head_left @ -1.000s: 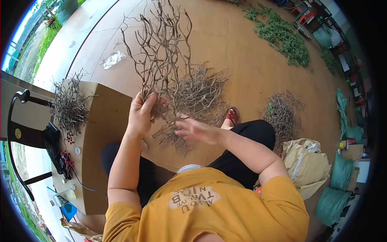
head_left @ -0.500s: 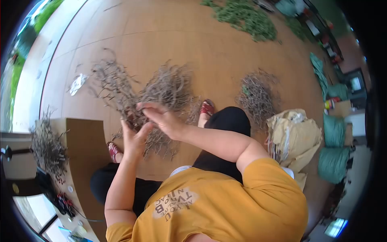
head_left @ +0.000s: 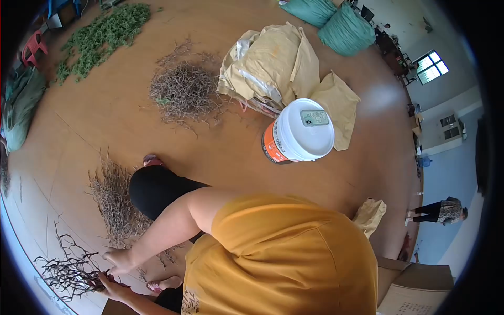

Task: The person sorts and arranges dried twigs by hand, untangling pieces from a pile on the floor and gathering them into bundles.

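While my left hand point(head_left: 107, 282) clutches the dark, tangled bundle of dry twigs point(head_left: 68, 270) at the lower left of the frame, my right hand point(head_left: 119, 259) rests spread beside it, grasping nothing.

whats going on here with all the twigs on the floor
A person in a yellow shirt is bent over a wooden floor, both hands on a bunch of dry branches at the lower left. The right hand rests on top of it, the left hand grips it from below. Two loose twig piles lie nearby, one by the leg and one further off. A white bucket with a phone on its lid stands beside tan sacks.
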The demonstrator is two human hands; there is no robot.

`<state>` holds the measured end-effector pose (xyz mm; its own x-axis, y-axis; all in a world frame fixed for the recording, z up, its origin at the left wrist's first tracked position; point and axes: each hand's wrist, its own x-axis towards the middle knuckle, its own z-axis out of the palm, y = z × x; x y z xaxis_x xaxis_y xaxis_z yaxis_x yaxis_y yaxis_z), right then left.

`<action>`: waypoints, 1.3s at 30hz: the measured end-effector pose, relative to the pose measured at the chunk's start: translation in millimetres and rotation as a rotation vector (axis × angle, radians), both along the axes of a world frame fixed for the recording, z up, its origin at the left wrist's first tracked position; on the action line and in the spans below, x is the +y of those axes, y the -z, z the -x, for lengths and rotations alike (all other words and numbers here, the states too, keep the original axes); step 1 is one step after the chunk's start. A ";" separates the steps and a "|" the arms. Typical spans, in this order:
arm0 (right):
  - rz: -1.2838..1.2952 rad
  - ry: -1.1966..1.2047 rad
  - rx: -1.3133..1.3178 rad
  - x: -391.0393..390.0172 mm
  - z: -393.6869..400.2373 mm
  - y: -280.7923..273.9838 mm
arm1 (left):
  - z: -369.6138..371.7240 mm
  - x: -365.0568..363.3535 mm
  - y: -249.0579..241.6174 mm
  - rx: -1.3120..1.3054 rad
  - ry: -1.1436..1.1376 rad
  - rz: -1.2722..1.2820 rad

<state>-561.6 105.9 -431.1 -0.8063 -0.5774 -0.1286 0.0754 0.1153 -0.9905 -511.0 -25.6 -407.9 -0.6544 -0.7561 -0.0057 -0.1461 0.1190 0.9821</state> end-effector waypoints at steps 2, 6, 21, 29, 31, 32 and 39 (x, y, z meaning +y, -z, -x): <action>0.156 0.026 0.052 36.2 6.1 -24.5 | -3.3 4.6 -6.8 -0.038 -0.026 0.022; 0.431 0.426 0.266 229.2 -4.9 -74.1 | -4.3 -8.2 2.3 -0.047 0.019 0.027; -0.801 1.981 -0.445 890.5 -319.6 54.9 | 83.6 8.3 8.1 -0.247 0.093 0.236; -0.603 1.777 -0.596 928.2 -314.9 141.8 | 100.7 -0.7 -15.1 -0.257 0.142 0.222; -0.538 1.781 -0.566 921.0 -312.6 135.1 | 96.9 20.1 -21.5 -0.205 0.141 0.179; -0.537 1.799 -0.546 910.0 -307.1 125.9 | 95.1 19.1 -17.5 -0.183 0.149 0.144; -0.844 1.680 -0.434 838.8 -252.7 62.4 | 100.2 -6.0 11.4 -0.296 0.170 0.050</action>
<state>-308.9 944.7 -493.5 -0.2265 0.9464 -0.2304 0.7899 0.0401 -0.6119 -611.2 -31.6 -419.3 -0.7468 -0.6402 -0.1799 -0.3973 0.2127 0.8927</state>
